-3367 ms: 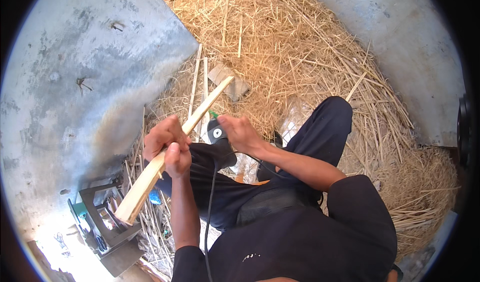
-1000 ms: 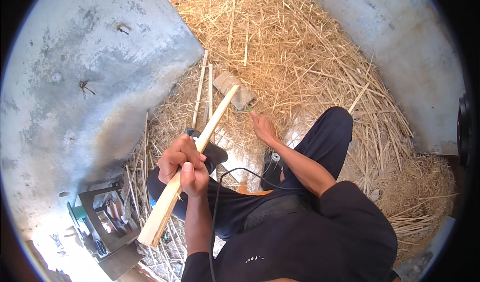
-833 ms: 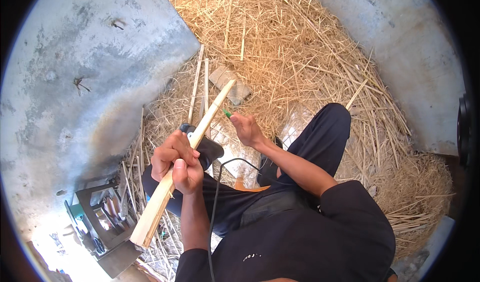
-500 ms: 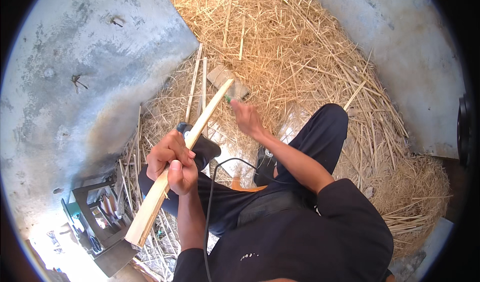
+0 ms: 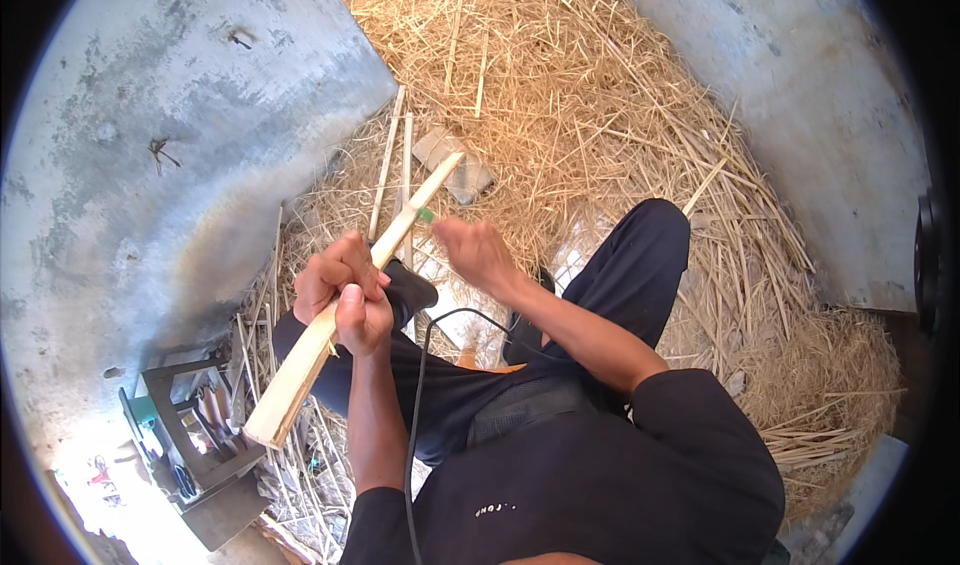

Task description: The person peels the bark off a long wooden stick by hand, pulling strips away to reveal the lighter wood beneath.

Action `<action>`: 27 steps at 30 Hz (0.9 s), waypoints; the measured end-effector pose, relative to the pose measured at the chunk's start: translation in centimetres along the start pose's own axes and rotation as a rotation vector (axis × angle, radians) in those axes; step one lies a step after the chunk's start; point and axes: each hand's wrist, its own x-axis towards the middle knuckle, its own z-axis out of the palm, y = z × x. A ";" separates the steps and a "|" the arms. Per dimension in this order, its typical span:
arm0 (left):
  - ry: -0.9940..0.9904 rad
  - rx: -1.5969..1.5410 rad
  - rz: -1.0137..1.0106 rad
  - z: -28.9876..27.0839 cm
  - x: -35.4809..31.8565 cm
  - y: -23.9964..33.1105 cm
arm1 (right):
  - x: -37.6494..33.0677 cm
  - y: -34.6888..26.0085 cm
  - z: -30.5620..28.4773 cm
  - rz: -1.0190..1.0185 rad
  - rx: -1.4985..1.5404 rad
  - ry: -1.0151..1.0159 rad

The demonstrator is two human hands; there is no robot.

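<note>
A long pale strip of split wood or bamboo (image 5: pixel 295 385) lies slantwise in front of me. Its thin far end reaches toward a flat block (image 5: pixel 455 165), and the wide end points to the lower left. My left hand (image 5: pixel 345 290) is wrapped round the middle of it. Closed beside the strip's upper half is my right hand (image 5: pixel 475 253), gripping a small tool with a green part (image 5: pixel 427 215) that meets the strip's edge. The rest of that tool is hidden, so its kind cannot be made out.
Heaped shavings and thin sticks (image 5: pixel 580 95) cover the floor ahead and to the right. Stained walls (image 5: pixel 200 165) stand on both sides. A wooden rack (image 5: pixel 190 435) with tools is at lower left. A black cable (image 5: pixel 425 355) runs across my lap, over my bent legs.
My right hand has moved left and slightly nearer along the strip, bringing the green tool against it. The left hand keeps its grip, and the strip has shifted slightly.
</note>
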 end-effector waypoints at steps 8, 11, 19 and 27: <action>0.083 0.014 -0.029 -0.6 1.0 -0.5 | 1.8 0.4 0.0 -0.038 -0.045 0.145; 0.078 0.056 -0.025 0.0 0.3 -0.1 | 0.2 0.0 0.8 -0.091 -0.077 0.195; 0.126 0.076 -0.005 -0.1 0.5 0.0 | 0.4 -1.4 0.4 -0.059 -0.063 0.159; 0.159 0.039 -0.012 0.1 0.3 -0.5 | 2.3 4.4 1.5 0.114 -0.218 0.101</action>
